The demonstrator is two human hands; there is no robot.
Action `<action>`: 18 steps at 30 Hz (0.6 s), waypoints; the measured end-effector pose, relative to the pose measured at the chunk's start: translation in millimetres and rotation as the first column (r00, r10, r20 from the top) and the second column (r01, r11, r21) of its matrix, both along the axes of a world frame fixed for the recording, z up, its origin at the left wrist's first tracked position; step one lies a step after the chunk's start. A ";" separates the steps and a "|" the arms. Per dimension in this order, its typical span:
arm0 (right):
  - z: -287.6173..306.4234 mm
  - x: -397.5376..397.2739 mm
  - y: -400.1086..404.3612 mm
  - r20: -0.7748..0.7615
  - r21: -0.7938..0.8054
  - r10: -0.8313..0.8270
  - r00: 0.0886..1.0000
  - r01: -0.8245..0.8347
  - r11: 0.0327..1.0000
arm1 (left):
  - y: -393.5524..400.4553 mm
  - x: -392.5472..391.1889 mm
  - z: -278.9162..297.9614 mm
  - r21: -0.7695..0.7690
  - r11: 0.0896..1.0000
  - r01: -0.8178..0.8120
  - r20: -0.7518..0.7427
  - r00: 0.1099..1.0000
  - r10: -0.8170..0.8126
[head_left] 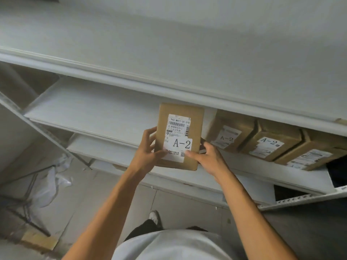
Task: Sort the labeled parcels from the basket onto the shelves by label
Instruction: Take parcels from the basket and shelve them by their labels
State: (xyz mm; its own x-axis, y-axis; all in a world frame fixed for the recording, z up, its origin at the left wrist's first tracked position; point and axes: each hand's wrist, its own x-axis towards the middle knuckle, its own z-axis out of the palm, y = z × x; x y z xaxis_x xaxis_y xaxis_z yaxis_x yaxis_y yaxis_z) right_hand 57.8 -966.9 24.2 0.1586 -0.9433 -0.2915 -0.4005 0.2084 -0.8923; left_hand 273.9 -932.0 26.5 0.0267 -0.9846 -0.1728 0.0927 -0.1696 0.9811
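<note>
We cannot read the small print on the shipping label [178, 126] of the held parcel [180, 136]; only the large "A-2" is legible. The left hand [148, 147] covers the parcel's 8 o'clock edge, and the right hand [204, 156] covers its 4 o'clock corner. Toward 3 o'clock, the upper shelf [169, 89] hides the tops of the shelved parcels [270, 141]; the label on the one farthest right is too blurred to read. A dark object [338, 171] is cut off at the 3 o'clock edge; we cannot identify it.
</note>
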 end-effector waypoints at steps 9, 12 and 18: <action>-24.6 25.7 -47.1 -0.211 -0.094 -0.152 0.966 0.135 0.986 | -67.4 17.4 -18.5 0.026 0.993 0.118 0.102 0.987 -0.120; -36.6 29.4 -57.6 -0.206 -0.058 -0.199 0.958 0.191 0.980 | -87.9 14.4 -25.4 0.014 0.993 0.121 0.135 0.983 -0.122; -52.1 37.5 -71.0 -0.171 -0.036 -0.329 0.929 0.328 0.944 | -122.3 14.1 -48.4 0.038 0.987 0.159 0.084 0.983 -0.161</action>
